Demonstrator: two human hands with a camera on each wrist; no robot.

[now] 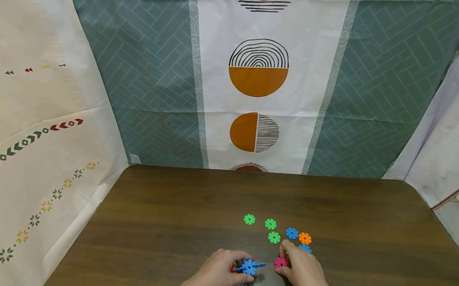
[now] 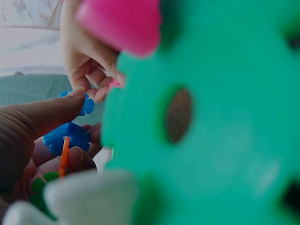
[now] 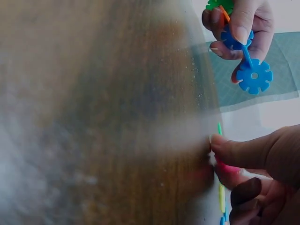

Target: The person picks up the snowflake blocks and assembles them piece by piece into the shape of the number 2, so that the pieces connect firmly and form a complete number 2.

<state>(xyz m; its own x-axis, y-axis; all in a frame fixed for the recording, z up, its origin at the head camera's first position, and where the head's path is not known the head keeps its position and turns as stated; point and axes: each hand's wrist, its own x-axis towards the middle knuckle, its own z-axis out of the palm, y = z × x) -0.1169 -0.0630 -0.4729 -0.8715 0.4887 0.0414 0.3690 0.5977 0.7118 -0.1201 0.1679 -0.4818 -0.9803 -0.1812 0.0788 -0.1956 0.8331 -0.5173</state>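
Observation:
My left hand [image 1: 220, 269] holds a linked chain of notched plastic discs between thumb and fingers. Its front blue disc [image 1: 249, 267] faces up in the head view, and a second blue disc [image 3: 233, 38], an orange disc [image 2: 64, 159] and a green disc [image 2: 43, 190] follow behind. A large green disc [image 2: 225, 117], with pink and white pieces at its edge, fills much of the left wrist view. To the right, my right hand [image 1: 305, 275] pinches a pink disc [image 1: 280, 263] by thumb and fingers, close over the table, apart from the chain.
Beyond my right hand, several loose discs lie on the brown table [image 1: 176, 199]: green discs [image 1: 249, 219], blue discs [image 1: 292, 233] and an orange disc [image 1: 305, 238]. Patterned cloth [image 1: 265, 79] hangs behind the table's far edge, with pale cloths at both sides.

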